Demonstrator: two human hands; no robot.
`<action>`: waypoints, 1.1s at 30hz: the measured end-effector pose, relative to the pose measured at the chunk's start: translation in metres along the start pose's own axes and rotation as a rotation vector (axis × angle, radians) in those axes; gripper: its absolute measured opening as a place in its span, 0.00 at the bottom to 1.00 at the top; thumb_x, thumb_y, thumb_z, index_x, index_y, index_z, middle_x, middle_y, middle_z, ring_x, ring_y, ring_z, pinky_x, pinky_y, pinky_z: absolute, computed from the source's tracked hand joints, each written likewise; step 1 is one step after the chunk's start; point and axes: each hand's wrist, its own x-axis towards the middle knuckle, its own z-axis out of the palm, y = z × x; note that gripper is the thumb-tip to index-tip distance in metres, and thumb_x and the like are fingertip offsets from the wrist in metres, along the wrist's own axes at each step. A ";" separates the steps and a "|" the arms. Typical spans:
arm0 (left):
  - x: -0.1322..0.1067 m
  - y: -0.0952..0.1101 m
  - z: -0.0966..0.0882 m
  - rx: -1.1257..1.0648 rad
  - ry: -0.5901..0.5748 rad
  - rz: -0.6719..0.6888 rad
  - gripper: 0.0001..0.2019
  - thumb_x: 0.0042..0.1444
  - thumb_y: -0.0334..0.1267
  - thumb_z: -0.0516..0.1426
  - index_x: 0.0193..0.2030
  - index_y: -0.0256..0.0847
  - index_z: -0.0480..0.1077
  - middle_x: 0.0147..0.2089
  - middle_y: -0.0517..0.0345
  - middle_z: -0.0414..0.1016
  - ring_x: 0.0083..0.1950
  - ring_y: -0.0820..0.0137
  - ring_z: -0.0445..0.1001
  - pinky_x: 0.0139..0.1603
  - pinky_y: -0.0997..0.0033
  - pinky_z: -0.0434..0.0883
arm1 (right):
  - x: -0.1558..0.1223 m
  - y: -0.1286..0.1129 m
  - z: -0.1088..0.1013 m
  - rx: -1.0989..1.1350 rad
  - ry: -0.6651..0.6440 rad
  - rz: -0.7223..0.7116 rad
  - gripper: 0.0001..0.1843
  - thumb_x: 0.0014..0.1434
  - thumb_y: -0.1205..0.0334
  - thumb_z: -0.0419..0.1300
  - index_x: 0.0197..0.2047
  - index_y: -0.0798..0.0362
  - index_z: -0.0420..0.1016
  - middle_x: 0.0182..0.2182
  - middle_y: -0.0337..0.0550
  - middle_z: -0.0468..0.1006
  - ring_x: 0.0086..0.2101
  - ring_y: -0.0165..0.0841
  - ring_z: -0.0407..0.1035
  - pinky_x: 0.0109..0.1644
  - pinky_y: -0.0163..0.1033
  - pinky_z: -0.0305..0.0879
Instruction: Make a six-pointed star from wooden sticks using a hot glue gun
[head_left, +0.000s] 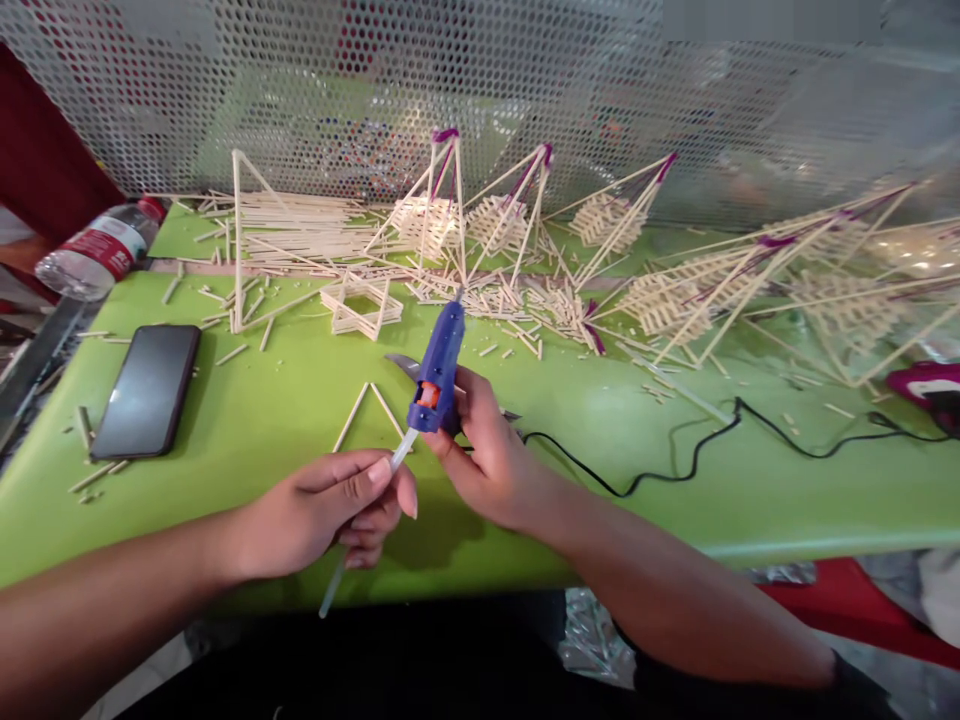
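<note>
My right hand (487, 450) is wrapped round a blue hot glue gun (442, 350) whose nozzle points away from me. Out of the gun's back end comes a long translucent glue stick (403, 450). My left hand (337, 510) pinches that stick just behind the gun, and its free end hangs below my fingers. On the green table (262, 400), thin wooden sticks (351, 418) form a V beside my left hand. A blade (405, 366), partly hidden by the gun, lies under it. Farther off sits a star-shaped stick frame (364, 305).
Several stick structures with purple tips (442, 215) line the back, among loose sticks (300, 220). At the left are a phone (148, 390) and a bottle (105, 245). A black cord (675, 478) runs right. A perforated metal panel (375, 80) stands behind.
</note>
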 end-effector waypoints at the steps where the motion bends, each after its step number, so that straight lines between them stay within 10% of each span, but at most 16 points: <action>1: 0.000 0.000 -0.001 -0.022 -0.007 -0.001 0.19 0.81 0.55 0.55 0.48 0.40 0.75 0.30 0.70 0.53 0.27 0.77 0.51 0.31 0.76 0.64 | 0.001 -0.002 -0.001 0.019 -0.014 0.013 0.28 0.83 0.55 0.56 0.79 0.45 0.52 0.68 0.59 0.78 0.63 0.47 0.78 0.70 0.60 0.76; 8: 0.002 0.003 0.000 -0.132 -0.021 0.023 0.17 0.81 0.52 0.55 0.48 0.41 0.75 0.31 0.70 0.52 0.26 0.78 0.46 0.27 0.79 0.63 | 0.006 -0.009 0.000 0.056 -0.022 0.131 0.27 0.82 0.49 0.58 0.76 0.47 0.58 0.65 0.58 0.80 0.64 0.49 0.77 0.70 0.59 0.74; 19: 0.008 0.005 0.005 -0.165 -0.081 0.073 0.17 0.84 0.43 0.45 0.45 0.42 0.71 0.26 0.68 0.63 0.21 0.77 0.58 0.28 0.75 0.75 | 0.002 -0.016 0.003 0.233 -0.040 0.278 0.32 0.78 0.40 0.64 0.74 0.47 0.64 0.38 0.40 0.78 0.33 0.36 0.74 0.34 0.43 0.74; 33: 0.006 0.006 0.005 -0.195 -0.117 0.117 0.16 0.84 0.44 0.46 0.44 0.44 0.68 0.24 0.67 0.67 0.19 0.75 0.61 0.28 0.73 0.76 | 0.001 -0.014 0.003 -0.041 0.066 0.145 0.28 0.80 0.50 0.61 0.77 0.46 0.60 0.58 0.55 0.86 0.54 0.50 0.84 0.57 0.58 0.83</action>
